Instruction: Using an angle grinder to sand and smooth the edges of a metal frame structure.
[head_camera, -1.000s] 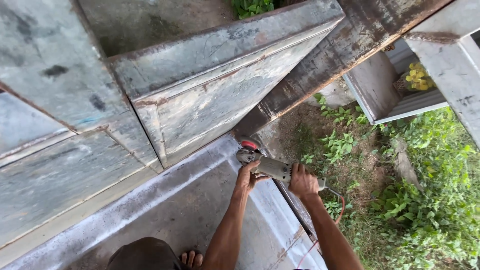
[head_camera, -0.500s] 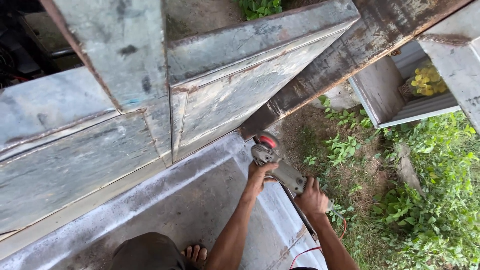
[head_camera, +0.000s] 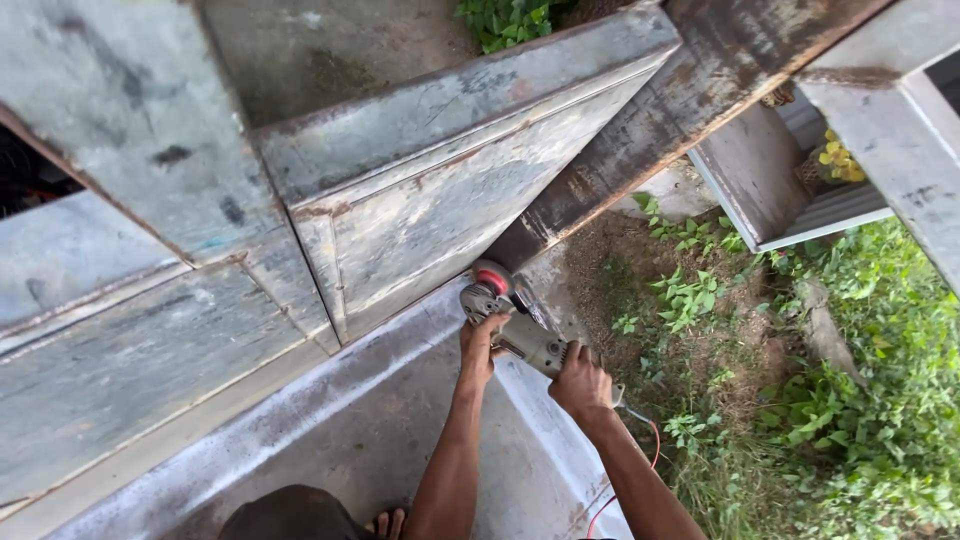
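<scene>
Both hands hold a grey angle grinder (head_camera: 522, 335) with a red-centred disc (head_camera: 491, 281). My left hand (head_camera: 481, 343) grips it near the head, just behind the disc. My right hand (head_camera: 579, 382) wraps the rear of the body, where an orange cable (head_camera: 648, 445) leaves it. The disc sits in the corner where a weathered grey metal panel (head_camera: 430, 230) meets a rusty steel beam (head_camera: 640, 140), at the edge of a pale concrete ledge (head_camera: 330, 400).
More worn grey metal panels (head_camera: 130, 330) stand to the left. My knee (head_camera: 290, 515) and toes (head_camera: 388, 522) rest on the ledge. Bare soil and green weeds (head_camera: 850, 400) lie below on the right, with a grey metal frame (head_camera: 900, 140) above them.
The grinder and both hands stayed at the panel's corner; the view swung left and back, and the right hand now sits a little closer along the grinder's body.
</scene>
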